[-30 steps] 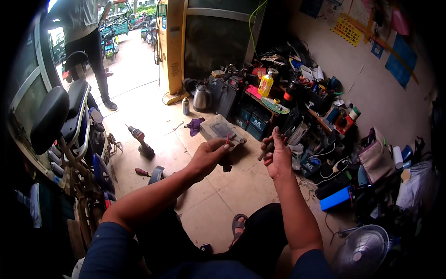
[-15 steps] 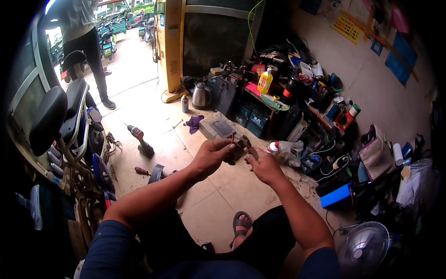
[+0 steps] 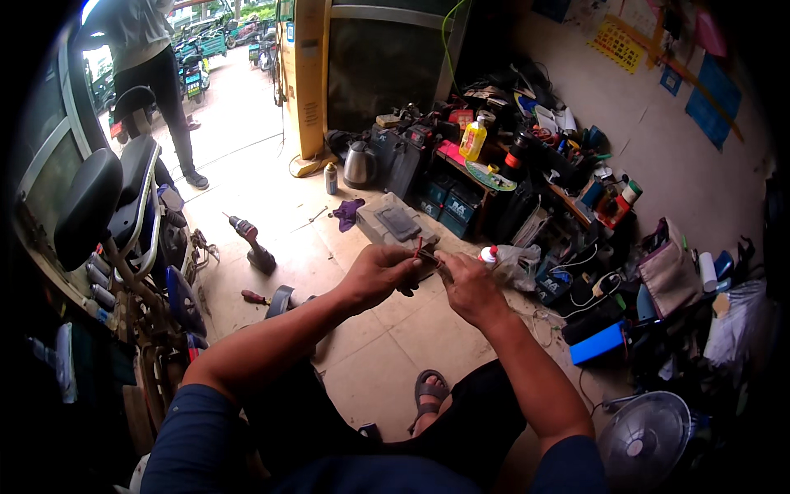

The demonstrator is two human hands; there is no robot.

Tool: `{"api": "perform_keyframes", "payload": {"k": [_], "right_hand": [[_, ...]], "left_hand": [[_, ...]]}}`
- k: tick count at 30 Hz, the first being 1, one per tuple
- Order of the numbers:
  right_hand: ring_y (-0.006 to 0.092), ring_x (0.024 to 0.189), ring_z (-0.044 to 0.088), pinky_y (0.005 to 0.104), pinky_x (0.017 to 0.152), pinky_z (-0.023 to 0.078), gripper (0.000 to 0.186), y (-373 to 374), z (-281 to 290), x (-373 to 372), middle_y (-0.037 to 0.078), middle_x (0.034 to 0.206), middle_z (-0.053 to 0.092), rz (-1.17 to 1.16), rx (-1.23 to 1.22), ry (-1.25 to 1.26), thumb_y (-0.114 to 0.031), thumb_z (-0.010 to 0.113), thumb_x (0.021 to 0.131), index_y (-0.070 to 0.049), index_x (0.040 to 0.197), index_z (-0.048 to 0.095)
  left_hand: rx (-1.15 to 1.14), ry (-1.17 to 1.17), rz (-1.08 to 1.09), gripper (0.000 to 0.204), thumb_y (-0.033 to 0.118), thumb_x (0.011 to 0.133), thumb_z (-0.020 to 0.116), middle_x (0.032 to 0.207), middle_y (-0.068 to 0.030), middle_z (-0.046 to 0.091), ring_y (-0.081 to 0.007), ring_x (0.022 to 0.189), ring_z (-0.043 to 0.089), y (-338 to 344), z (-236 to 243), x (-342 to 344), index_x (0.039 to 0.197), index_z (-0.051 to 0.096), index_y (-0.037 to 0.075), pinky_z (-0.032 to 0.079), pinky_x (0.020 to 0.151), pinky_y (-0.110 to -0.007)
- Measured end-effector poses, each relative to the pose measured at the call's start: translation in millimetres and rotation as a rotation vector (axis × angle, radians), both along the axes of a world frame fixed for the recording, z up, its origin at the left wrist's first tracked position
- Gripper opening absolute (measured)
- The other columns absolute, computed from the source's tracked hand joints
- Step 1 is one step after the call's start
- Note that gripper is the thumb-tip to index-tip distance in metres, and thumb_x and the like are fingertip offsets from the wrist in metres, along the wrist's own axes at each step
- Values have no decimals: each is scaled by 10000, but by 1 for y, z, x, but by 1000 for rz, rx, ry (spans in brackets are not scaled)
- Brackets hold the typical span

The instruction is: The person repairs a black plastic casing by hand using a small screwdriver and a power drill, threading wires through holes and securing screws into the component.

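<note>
My left hand (image 3: 383, 276) is closed in a pinch, and a thin red wire-like piece (image 3: 420, 245) sticks up by its thumb and fingertip. Facing it, my right hand (image 3: 473, 284) has its fingers wrapped round a small dark metal tool (image 3: 428, 258). The tool's tip meets the left fingertips, beside the red piece. Its kind is hard to make out, since the fingers cover most of it. Both hands are up in front of me, above the tiled floor. Behind them lies a grey plastic case (image 3: 383, 221).
A cordless drill (image 3: 251, 243), a screwdriver (image 3: 255, 296) and a roll of tape (image 3: 281, 301) lie at left. An electric bike (image 3: 123, 214) stands beyond them. A spray can (image 3: 331, 179) and kettle (image 3: 360, 165) stand ahead. Cluttered shelves (image 3: 568, 206) and a fan (image 3: 646, 440) are at right.
My right hand has turned and its fingers have closed in more over the tool, which has swung down to a flatter angle. The left hand keeps its pinch, nearly in place.
</note>
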State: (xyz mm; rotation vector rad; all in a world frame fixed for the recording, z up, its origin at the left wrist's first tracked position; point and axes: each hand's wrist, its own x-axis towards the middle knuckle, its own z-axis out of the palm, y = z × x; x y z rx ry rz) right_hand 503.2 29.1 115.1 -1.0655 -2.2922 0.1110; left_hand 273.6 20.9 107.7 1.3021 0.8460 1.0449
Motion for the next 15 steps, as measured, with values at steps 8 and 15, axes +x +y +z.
{"api": "perform_keyframes", "payload": {"k": [8, 15], "right_hand": [[405, 1017, 662, 477, 874, 548, 376, 2, -2, -5, 218, 1076, 666, 8, 88, -47, 2, 602, 905, 27, 1280, 610], [401, 917, 668, 476, 806, 539, 176, 12, -8, -5, 201, 965, 676, -17, 140, -107, -156, 652, 976, -21, 1089, 639]], "left_hand": [[3, 114, 10, 261, 158, 1064, 639, 864, -65, 717, -125, 758, 679, 1, 0, 0, 1217, 740, -29, 599, 697, -293], [43, 140, 7, 261, 162, 1065, 640, 846, -60, 718, -122, 755, 681, 3, -3, -3, 1207, 735, -35, 595, 692, -288]]}}
